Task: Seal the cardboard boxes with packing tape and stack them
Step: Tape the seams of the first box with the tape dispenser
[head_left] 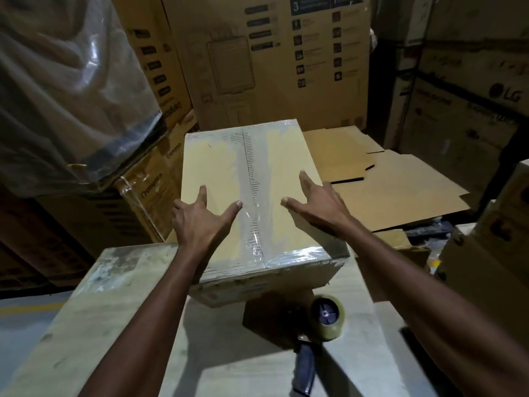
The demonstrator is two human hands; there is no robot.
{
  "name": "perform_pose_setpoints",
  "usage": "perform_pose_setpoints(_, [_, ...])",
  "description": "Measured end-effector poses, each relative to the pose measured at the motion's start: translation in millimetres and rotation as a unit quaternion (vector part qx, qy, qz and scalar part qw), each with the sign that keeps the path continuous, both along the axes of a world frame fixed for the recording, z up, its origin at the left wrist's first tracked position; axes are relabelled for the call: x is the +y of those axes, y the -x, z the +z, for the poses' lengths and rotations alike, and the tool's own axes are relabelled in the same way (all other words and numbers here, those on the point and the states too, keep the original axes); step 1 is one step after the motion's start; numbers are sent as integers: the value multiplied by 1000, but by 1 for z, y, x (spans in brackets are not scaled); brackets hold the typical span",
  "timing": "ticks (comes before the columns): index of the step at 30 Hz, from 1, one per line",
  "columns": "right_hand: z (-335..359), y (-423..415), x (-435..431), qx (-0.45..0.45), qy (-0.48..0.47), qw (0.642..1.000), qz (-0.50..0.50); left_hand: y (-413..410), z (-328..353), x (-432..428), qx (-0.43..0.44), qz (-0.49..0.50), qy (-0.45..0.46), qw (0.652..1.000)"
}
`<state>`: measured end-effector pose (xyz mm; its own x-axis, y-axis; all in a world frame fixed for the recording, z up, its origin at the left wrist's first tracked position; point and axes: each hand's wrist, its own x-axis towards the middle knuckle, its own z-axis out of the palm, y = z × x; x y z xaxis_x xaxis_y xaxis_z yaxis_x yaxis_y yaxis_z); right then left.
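**Asker:** How far along are you with this one?

**Me:** I judge the sealing of this cardboard box point(229, 179) done. Clear packing tape point(247, 196) runs down the centre seam from the far edge to the near edge, and more tape wraps both short ends. I see no flap standing up. What is left for it, I think, is the stacking.

**Asker:** What are your hands doing?

**Me:** Both lie flat on the lid and grip nothing. My left hand point(200, 222) rests on the near-left part of the top with its fingers spread, the thumb reaching toward the seam. My right hand point(317, 204) rests at the right edge with straight fingers. The tape dispenser point(320, 325) lies untouched on the worktop point(128, 310), near me and just right of centre.

**Asker:** Where is the box?

**Me:** At the far end of the pale worktop, long side running away from me. I cannot tell what carries its far end.

**Asker:** How does it look?

**Me:** Plain tan card, squarely closed. The tape is glossy, wrinkled in places along the seam, with fine dark ridges beside it.

**Asker:** More boxes to do?

**Me:** Flattened cardboard point(400, 190) lies to the right, unfolded. Printed cartons point(272, 67) stand stacked behind.
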<state>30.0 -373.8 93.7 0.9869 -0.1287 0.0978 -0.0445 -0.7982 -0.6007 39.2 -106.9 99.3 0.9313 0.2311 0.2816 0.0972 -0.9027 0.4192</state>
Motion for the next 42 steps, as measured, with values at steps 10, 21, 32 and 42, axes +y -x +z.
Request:
perform_pose_setpoints(10, [13, 23, -150, -24, 19, 999, -23, 24, 19, -154, 1, -4, -14, 1000])
perform_pose_setpoints(21, [-6, -48, -262, -26, 33, 996, -77, -73, 7, -266, 10, -59, -39, 997])
perform_pose_setpoints(32, [-7, -175, -398, -20, 77, 993, -90, -192, -9, -386, 37, -129, 11, 991])
perform_pose_setpoints(42, [-78, -386, -535, 25, 65, 995, -70, -390, -80, -513, 85, -134, 10, 987])
